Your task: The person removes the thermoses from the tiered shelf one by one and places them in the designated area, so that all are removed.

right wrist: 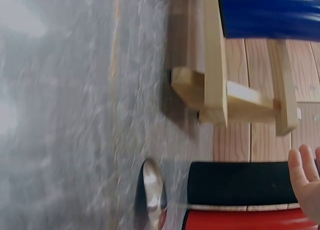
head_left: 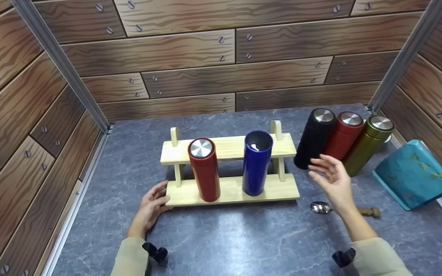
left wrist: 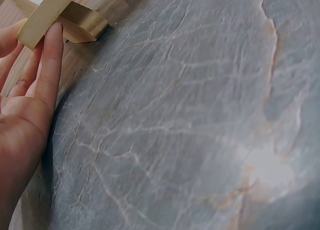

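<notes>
A two-tier wooden rack (head_left: 230, 191) stands in the middle of the table. My left hand (head_left: 152, 207) pinches the left end of its lower shelf, thumb on one face and fingers on the other, as the board end (left wrist: 42, 19) shows in the left wrist view. On that shelf are a red thermos (head_left: 207, 176) with a steel lid and a dark blue thermos (head_left: 254, 168). Fingers loosely bent and holding nothing, my right hand (head_left: 334, 184) hovers right of the rack, nearest a black thermos (head_left: 313, 142); both also appear in the right wrist view.
Beside the black thermos stand another red thermos (head_left: 342, 136) and an olive-green one (head_left: 368, 145). A teal pouch (head_left: 416, 176) sits at the far right. Partly under my right forearm lies a spoon (head_left: 320, 207) with a wooden handle. Wood-patterned walls (head_left: 190, 50) enclose the table.
</notes>
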Tool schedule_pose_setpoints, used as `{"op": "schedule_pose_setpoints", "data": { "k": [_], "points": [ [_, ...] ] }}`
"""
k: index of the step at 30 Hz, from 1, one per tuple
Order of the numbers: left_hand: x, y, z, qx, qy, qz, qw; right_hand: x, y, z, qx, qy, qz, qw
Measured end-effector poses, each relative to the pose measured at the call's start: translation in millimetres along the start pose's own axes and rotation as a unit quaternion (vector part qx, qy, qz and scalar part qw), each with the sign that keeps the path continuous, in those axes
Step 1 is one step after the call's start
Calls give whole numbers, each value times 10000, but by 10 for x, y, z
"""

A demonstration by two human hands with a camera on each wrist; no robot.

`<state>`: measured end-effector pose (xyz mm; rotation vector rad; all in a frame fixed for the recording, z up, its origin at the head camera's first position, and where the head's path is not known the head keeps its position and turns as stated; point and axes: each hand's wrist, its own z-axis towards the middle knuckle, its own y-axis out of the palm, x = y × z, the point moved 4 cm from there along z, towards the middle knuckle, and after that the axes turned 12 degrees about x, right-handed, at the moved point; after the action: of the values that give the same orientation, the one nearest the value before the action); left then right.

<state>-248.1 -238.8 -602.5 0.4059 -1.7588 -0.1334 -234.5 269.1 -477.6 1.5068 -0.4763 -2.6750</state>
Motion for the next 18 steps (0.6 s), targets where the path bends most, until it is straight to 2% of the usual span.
{"op": "schedule_pose_setpoints", "data": {
  "k": [8,18],
  "points": [
    [-3,31,5,-105,-5,-87,9999,-16,246,2,-86,96,24,9999],
    [20,9,-22,5,-38,-55,10000,-48,682,47,-311,233,24,9992]
  ]
}}
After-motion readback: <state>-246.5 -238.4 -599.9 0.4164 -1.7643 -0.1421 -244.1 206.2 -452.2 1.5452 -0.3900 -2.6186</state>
